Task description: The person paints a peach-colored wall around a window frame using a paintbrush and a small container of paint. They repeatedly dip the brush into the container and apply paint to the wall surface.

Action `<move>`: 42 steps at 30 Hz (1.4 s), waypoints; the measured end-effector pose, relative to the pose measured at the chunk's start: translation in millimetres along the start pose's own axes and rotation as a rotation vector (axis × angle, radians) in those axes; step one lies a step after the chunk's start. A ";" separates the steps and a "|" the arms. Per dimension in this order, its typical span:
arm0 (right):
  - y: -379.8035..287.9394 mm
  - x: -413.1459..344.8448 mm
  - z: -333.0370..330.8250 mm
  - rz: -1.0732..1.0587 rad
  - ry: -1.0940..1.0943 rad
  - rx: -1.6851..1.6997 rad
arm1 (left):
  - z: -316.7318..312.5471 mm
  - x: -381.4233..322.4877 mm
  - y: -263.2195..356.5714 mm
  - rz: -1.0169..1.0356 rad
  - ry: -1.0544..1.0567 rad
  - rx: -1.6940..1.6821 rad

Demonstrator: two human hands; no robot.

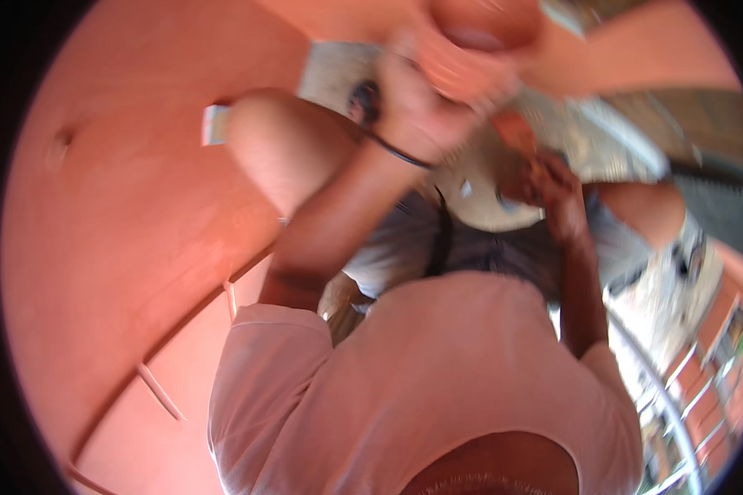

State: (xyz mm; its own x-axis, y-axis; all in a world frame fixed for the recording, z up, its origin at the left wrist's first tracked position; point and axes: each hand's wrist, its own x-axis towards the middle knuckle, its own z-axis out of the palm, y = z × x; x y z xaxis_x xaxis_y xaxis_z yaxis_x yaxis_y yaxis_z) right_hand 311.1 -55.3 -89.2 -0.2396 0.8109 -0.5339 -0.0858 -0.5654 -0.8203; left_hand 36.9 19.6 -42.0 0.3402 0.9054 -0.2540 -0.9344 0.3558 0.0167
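Near the top of the head view, my left hand (430, 105), with a dark band at its wrist, is closed around the side of an orange-red round container (470, 74). The container's open mouth shows, and motion blurs it. Lower and to the right, my right hand (551, 182) grips the handle of a small tool with a flat orange-coloured end (515, 131). The tool may be a brush or a scraper; blur hides which. That end lies just below the container, apart from it as far as the blur lets me tell.
An orange-red wall (155, 154) stands close on the left, with a small pale box-like thing (215, 125) beside my bent knee. Below my hands is a beige surface (477, 201) with a small white scrap. A curved metal rail (662, 383) runs at the lower right.
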 end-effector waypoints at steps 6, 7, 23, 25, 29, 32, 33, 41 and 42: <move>-47.9 -11.5 -24.2 -0.216 -0.193 -0.015 | 20.5 -9.0 12.8 0.065 0.055 0.067; -56.6 -13.0 -27.2 -0.238 -0.176 -0.060 | 20.3 -7.7 14.7 0.085 0.079 0.068; -7.9 103.4 -34.8 -0.649 -0.186 -0.775 | 6.6 18.6 63.4 -0.006 -0.059 0.057; -26.8 102.0 -26.5 -0.328 -0.127 -0.856 | 7.9 25.0 69.5 -0.042 -0.066 0.094; -29.0 94.3 -14.8 -0.345 0.069 -0.775 | 1.7 43.8 72.0 -0.131 -0.072 0.039; -27.6 94.5 -2.7 -0.653 0.186 -0.928 | -1.9 43.6 71.0 -0.128 -0.058 0.010; -24.6 90.3 5.2 -0.660 0.190 -0.952 | -6.5 35.8 71.9 -0.128 -0.027 -0.008; -104.4 -3.9 40.0 -1.109 0.081 -0.970 | 0.0 28.9 62.6 -0.174 -0.021 -0.044; -126.2 -24.5 54.3 -1.217 0.008 -1.052 | -4.5 28.6 65.5 -0.166 -0.034 -0.038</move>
State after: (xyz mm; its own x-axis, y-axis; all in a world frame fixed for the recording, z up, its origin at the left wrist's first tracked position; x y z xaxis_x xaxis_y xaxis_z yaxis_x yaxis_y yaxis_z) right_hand 275.3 -11.9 38.6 -0.5237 0.6818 0.5108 0.4586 0.7309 -0.5055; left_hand -15.0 67.8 -52.5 0.4930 0.8424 -0.2176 -0.8682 0.4927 -0.0597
